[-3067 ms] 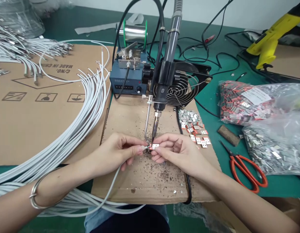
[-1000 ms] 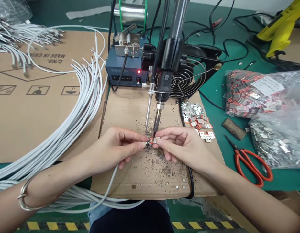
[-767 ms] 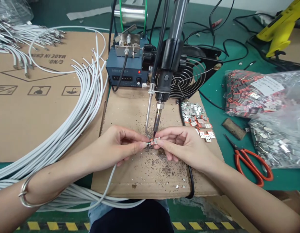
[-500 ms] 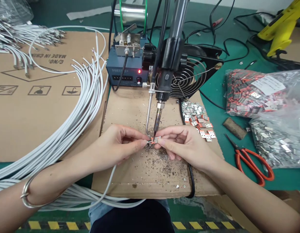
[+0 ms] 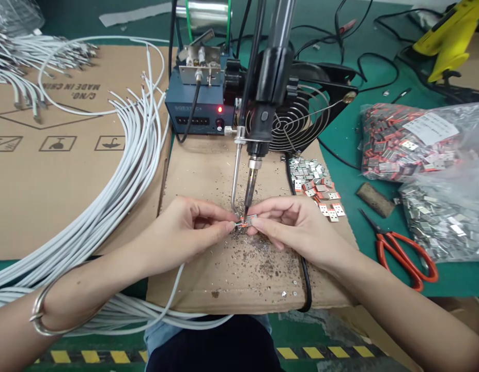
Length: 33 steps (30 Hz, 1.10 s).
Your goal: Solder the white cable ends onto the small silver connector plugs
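Note:
My left hand (image 5: 196, 227) pinches the end of a white cable (image 5: 176, 287), which hangs down below the palm. Between the fingertips of my right hand (image 5: 291, 225) is a small metal connector (image 5: 251, 220) with an orange part facing left. The cable end and the connector meet under the tip of a soldering iron (image 5: 250, 188), fixed upright in a black holder. A thin metal feed tube (image 5: 236, 178) ends just left of the iron tip. Whether the tip touches the joint is too small to tell.
Loose connectors (image 5: 320, 191) lie right of the iron, near a fan (image 5: 297, 121). Red-handled scissors (image 5: 407, 256) and bagged parts (image 5: 413, 144) are at the right. White cables (image 5: 119, 191) curve along the left. A blue soldering unit (image 5: 196, 111) stands behind.
The view has shifted slightly. The connector's metal shell shows a little more in my right fingers, whose lower fingers are more tucked in. Both hands keep their grips.

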Motion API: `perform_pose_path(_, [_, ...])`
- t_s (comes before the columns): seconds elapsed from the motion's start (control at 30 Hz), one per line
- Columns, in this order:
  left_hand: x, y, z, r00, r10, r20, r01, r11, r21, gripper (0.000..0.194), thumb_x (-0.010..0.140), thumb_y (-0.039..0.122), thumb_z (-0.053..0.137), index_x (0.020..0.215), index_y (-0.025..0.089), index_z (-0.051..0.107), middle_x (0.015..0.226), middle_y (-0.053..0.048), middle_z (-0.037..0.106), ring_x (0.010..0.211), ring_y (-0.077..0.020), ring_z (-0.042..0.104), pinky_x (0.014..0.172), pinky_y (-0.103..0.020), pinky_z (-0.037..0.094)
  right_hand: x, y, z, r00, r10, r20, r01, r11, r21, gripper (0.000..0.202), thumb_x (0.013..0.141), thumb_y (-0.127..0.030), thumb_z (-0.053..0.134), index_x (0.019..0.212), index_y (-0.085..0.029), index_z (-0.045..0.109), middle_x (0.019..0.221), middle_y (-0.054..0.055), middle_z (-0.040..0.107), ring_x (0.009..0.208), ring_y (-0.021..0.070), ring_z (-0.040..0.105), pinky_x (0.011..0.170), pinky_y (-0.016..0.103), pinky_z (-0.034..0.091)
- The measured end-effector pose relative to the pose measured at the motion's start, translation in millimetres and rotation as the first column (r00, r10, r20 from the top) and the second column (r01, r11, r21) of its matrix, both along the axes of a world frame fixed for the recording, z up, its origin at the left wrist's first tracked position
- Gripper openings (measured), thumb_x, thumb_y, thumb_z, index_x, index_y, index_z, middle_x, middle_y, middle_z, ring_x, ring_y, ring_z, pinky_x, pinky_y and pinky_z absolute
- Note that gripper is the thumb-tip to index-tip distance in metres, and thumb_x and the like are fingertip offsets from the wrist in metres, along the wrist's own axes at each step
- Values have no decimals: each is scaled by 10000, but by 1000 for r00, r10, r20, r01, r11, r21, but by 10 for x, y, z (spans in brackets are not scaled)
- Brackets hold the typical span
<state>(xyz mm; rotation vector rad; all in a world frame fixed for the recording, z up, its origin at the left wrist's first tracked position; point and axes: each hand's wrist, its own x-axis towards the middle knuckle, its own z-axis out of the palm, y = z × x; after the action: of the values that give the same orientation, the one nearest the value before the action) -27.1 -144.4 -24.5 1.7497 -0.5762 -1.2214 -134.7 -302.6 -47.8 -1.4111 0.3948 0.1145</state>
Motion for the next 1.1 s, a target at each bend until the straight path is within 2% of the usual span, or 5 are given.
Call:
perform_pose_path(0.2, [-27,12,27,997,33,-64,-32,999,15,126,785,180,579,742,119,680,383,87,411,295,-19,322,274,-106,228,-13,-15,-10,1000,13,21,-13,1000,20,109,731,-220,700,806,-141,695,647,36,690,385,38,448,336,139,351])
perform_pose_path(0.4, [-32,-4,24,992,82,-96,-74,994,79,111,785,167,581,736,119,669,378,81,433,279,-26,356,270,-100,283,5,8,11,1000,-18,-12,18,1000,0,131,688,-203,719,789,-124,694,651,55,692,373,41,427,332,156,328])
perform_pose_path(0.7, [-33,18,4,995,61,-76,-56,997,59,129,777,216,593,753,109,660,407,66,450,294,-32,365,280,-112,317,-15,-5,-3,1000,3,12,-4,1000,18,118,721,-214,705,809,-137,691,659,48,694,382,43,429,342,161,318])
perform_pose_path(1.1, [-40,31,-5,993,82,-84,-77,995,64,117,788,189,584,773,106,664,387,74,455,283,-25,373,288,-94,295,-1,10,3,1000,-8,11,7,999,33,98,701,-169,710,788,-131,684,658,49,701,375,37,428,351,160,314])
